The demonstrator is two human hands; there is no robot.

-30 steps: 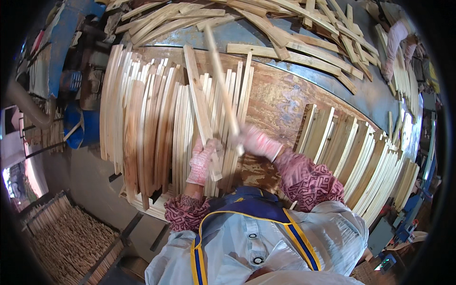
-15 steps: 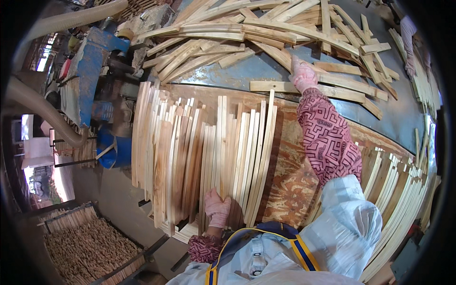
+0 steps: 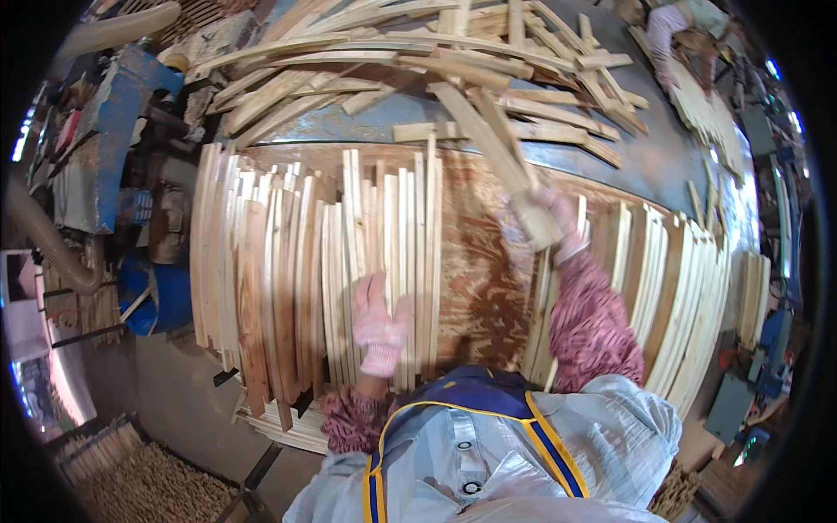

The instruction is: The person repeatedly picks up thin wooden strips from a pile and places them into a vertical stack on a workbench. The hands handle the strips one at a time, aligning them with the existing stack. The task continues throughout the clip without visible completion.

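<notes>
My left hand (image 3: 380,324), in a pink glove, lies flat with fingers apart on a row of pale wooden slats (image 3: 314,261) laid side by side on a plywood board (image 3: 475,261). My right hand (image 3: 545,225), also gloved, is raised over the board's bare middle and grips a long wooden slat (image 3: 488,144) by its near end; the slat is blurred and points up and away to the left. Another row of slats (image 3: 671,288) lies to the right of my right arm.
A loose heap of wooden strips (image 3: 418,61) covers the blue-grey table surface behind the board. A blue machine (image 3: 100,148) and a hose stand at the left. Another person (image 3: 676,39) works at the far upper right. A crate of small sticks (image 3: 148,484) sits lower left.
My right hand has come back from the far heap toward the board, now carrying a slat. My left hand has stayed on the slat row, shifting slightly.
</notes>
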